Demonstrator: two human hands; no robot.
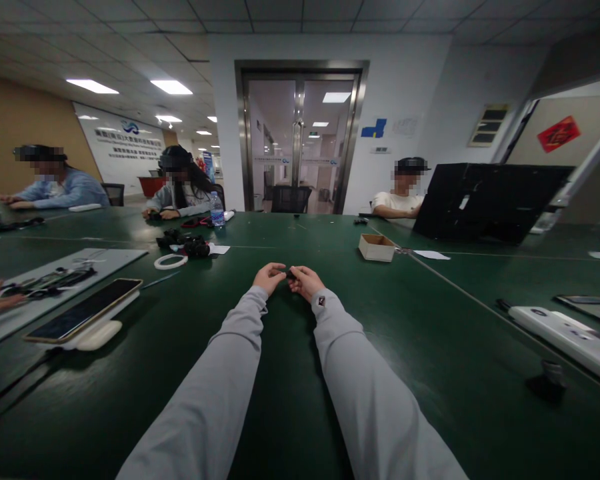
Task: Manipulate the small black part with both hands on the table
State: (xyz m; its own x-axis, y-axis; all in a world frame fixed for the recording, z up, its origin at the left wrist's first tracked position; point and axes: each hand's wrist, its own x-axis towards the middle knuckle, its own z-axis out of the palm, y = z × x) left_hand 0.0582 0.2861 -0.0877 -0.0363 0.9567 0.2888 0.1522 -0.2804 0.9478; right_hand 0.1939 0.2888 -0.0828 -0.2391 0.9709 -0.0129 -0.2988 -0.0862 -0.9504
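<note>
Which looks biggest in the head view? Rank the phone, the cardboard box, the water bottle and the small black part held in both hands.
1. phone, though nearness enlarges it
2. cardboard box
3. water bottle, farther off, so unsure against the box
4. small black part

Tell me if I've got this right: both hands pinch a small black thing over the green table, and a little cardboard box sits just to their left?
Not quite. In the head view the cardboard box sits to the right of the hands, farther back. The left hand and right hand do pinch the small black thing over the green table.
</note>
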